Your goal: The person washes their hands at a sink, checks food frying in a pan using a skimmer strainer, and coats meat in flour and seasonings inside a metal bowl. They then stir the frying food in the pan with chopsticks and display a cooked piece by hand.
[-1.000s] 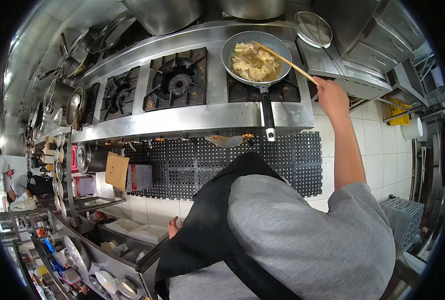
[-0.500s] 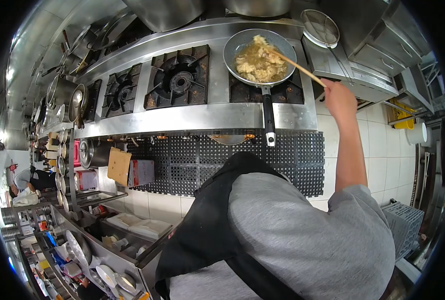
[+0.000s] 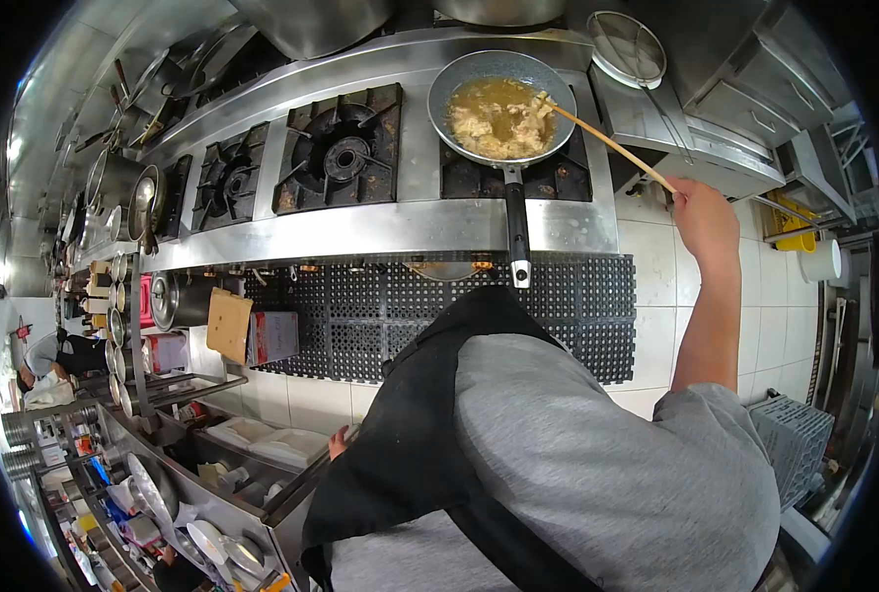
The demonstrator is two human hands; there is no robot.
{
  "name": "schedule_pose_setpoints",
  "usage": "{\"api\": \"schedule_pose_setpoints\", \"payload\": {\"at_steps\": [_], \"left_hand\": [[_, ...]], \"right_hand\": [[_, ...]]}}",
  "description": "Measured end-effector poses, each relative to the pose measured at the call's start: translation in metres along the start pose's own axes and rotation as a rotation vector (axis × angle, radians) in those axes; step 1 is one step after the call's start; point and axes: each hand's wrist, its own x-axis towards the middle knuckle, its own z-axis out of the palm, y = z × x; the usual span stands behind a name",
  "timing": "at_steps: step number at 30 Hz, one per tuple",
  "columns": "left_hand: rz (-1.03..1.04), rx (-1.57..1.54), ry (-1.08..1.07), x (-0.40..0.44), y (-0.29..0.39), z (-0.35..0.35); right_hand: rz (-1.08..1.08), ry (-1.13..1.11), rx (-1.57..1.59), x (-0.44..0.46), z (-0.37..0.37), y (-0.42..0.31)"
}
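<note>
My right hand (image 3: 706, 219) is closed around the end of a long wooden stick (image 3: 612, 144), perhaps cooking chopsticks. Its far tip touches pale, battered-looking pieces of food (image 3: 498, 126) in bubbling oil. They fry in a grey speckled frying pan (image 3: 503, 65) on the rightmost burner, the black handle (image 3: 516, 222) jutting toward me past the stove's front edge. No hand is on that handle. Only a little of my left hand (image 3: 338, 442) shows, low beside my black apron near the counter behind; the apron hides most of its fingers.
Two gas burners (image 3: 346, 158) stand left of the pan. A wire strainer (image 3: 627, 47) rests over a bowl at right, and large pots (image 3: 316, 25) line the back. A black rubber mat (image 3: 360, 335) covers the floor. Another person (image 3: 74, 353) is far left.
My right hand has drawn back right and slightly down with the stick. The food lies lower and more spread in the oil. Part of my left hand has come into view.
</note>
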Motion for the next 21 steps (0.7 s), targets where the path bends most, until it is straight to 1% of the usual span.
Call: {"api": "schedule_pose_setpoints", "payload": {"at_steps": [1,3,5,10,13,17,19,21], "left_hand": [[0.000,0.002,0.000,0.002,-0.004,-0.001],[0.069,-0.009,-0.048,0.004,-0.019,0.003],[0.069,-0.011,-0.054,0.003,-0.024,0.004],[0.010,-0.025,-0.052,-0.009,0.000,-0.002],[-0.015,-0.023,-0.065,-0.014,0.011,-0.005],[-0.056,-0.011,-0.077,-0.017,0.028,-0.012],[-0.061,-0.012,-0.073,-0.017,0.030,-0.014],[-0.063,-0.039,-0.047,-0.019,0.028,-0.013]], "right_hand": [[0.001,-0.001,0.001,-0.001,0.001,0.000],[-0.049,-0.067,-0.006,-0.003,0.002,0.000],[-0.057,-0.065,0.003,-0.005,0.000,0.004],[-0.034,-0.052,0.023,-0.013,-0.012,0.013],[-0.092,-0.046,-0.040,-0.014,-0.010,0.008],[-0.130,0.006,0.022,0.003,0.020,-0.007],[-0.131,0.024,0.029,0.004,0.024,-0.009],[-0.158,0.094,0.085,0.006,0.024,-0.011]]}}
